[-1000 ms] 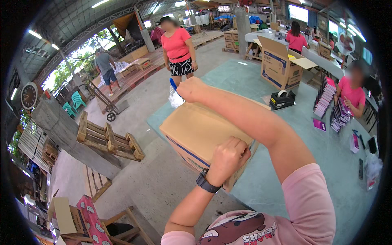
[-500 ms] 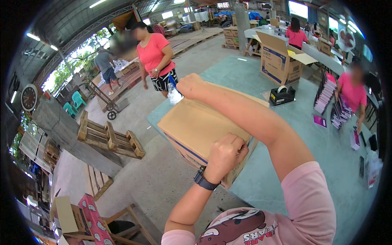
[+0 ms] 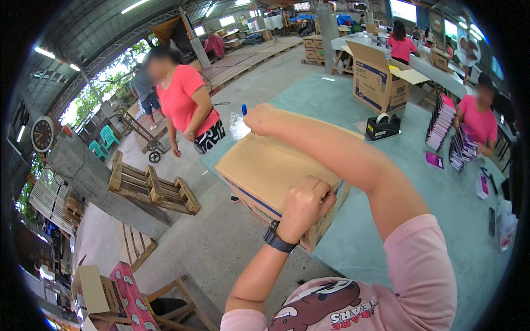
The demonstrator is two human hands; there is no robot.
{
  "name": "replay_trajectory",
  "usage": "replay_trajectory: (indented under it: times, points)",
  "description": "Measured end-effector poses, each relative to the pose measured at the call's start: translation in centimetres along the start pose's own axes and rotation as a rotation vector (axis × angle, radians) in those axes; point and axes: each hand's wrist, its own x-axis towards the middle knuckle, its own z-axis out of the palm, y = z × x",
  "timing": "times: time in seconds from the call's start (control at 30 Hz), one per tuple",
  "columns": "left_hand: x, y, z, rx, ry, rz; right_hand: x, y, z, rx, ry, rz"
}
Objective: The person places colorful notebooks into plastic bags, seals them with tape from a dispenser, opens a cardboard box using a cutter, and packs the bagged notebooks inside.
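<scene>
A closed brown cardboard box [image 3: 259, 168] with a blue stripe along its side stands at the edge of the green table. My right arm reaches across its top. At the far left end of the box, my right hand [image 3: 261, 119] is closed around a slim thing with a blue end [image 3: 244, 109]; the rest of it is hidden, so its kind is unclear. Clear crumpled plastic [image 3: 238, 128] lies beside that hand. My left hand [image 3: 309, 199], with a dark watch on the wrist, rests closed at the near right edge of the box top. Whatever its fingers hold is hidden.
On the green table [image 3: 364, 231] stand a black tape dispenser [image 3: 383, 128], an open carton [image 3: 381, 83] and stacks of purple-edged booklets [image 3: 441, 122]. A person in pink [image 3: 186, 102] stands beyond the box; another [image 3: 478, 118] handles booklets at right. Wooden pallets [image 3: 152, 185] lean at left.
The standing person in pink has shifted left and turned. My right hand has moved slightly, and its blue-ended thing shows less. The person at right has drawn a hand back toward the booklets.
</scene>
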Motion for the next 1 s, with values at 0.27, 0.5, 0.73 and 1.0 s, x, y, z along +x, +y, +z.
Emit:
replay_trajectory:
  times: [0.27, 0.5, 0.73, 1.0]
  points:
    - [-0.2, -0.3, 0.2, 0.021, 0.018, 0.001, -2.6, -0.9, -2.3, -0.023, -0.214, 0.024]
    - [0.2, 0.0, 0.0, 0.025, 0.014, 0.017, -3.3, 0.3, -1.9, 0.019, -0.217, -0.018]
    - [0.2, 0.1, -0.1, 0.031, 0.009, 0.022, -6.0, 0.7, -1.6, 0.045, -0.201, -0.008]
    - [-0.2, -0.2, 0.3, -0.02, 0.001, -0.057, -12.3, 2.1, -1.5, 0.126, -0.177, -0.002]
